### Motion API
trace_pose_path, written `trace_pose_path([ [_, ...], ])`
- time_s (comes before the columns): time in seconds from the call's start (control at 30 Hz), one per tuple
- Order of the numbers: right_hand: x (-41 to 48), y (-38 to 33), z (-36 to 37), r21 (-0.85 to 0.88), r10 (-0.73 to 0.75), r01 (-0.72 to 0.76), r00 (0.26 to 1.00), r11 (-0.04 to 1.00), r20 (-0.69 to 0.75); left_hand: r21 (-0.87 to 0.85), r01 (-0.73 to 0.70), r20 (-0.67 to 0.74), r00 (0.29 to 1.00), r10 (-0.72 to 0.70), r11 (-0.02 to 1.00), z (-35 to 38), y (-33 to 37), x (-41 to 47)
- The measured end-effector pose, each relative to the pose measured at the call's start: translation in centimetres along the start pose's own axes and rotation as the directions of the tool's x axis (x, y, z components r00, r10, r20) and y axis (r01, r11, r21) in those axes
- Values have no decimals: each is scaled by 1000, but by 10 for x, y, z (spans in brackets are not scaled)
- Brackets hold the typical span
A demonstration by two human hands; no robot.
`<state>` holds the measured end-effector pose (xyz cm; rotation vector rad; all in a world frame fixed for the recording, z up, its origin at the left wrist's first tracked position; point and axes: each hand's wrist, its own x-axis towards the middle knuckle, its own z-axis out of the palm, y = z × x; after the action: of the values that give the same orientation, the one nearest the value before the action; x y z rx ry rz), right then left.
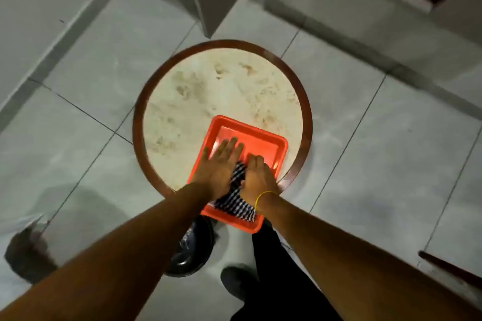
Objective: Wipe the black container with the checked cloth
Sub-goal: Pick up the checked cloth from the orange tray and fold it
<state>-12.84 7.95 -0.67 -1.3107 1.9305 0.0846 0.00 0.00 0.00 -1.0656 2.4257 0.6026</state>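
Pressing into an orange tray (271, 144), I keep my left hand (217, 168) flat, fingers spread and extended, while my right hand (257, 177) curls closed on the checked cloth (236, 203), which lies bunched in the tray's near half on the round table (208, 91). Both forearms reach forward and down. I judge the cloth is only being gathered; next it must be lifted to the black container (191, 247), a dark object on the floor below the table's near edge.
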Motion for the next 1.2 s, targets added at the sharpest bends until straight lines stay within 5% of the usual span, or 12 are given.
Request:
trace_pose_path([
  [0.13, 19, 18, 30, -171, -7, -1, 999, 985, -44, 77, -35, 157, 987, 22, 996, 54, 6, 17],
  [0.23, 32, 18, 40, -194, -31, 20, 998, 981, -50, 213, -74, 87, 995, 57, 974, 71, 3, 21],
  [0.47, 54, 16, 9, -144, -78, 95, 990, 985, 120, 194, -98, 2, 995, 99, 976, 63, -9, 25],
  [0.63, 55, -23, -38, -90, -256, 267, 960, 960, 115, -61, -37, -121, 992, 29, 997, 22, -44, 7],
  [0.77, 46, -90, -65, -202, -442, 449, 894, 871, 79, -389, 80, -199, 965, -169, 918, -11, -90, -43],
  [0.9, 35, -170, -64, -278, -615, 603, 787, 748, 54, -505, 117, -326, 891, -315, 855, -29, -137, -110],
  [1.0, 26, -232, -30, -296, -725, 702, 688, 648, 45, -556, 137, -463, 768, -443, 820, -17, -181, -165],
  [1.2, 22, -303, 97, -338, -826, 804, 552, 490, 114, -541, 371, -482, 599, -639, 755, 87, -250, -236],
])
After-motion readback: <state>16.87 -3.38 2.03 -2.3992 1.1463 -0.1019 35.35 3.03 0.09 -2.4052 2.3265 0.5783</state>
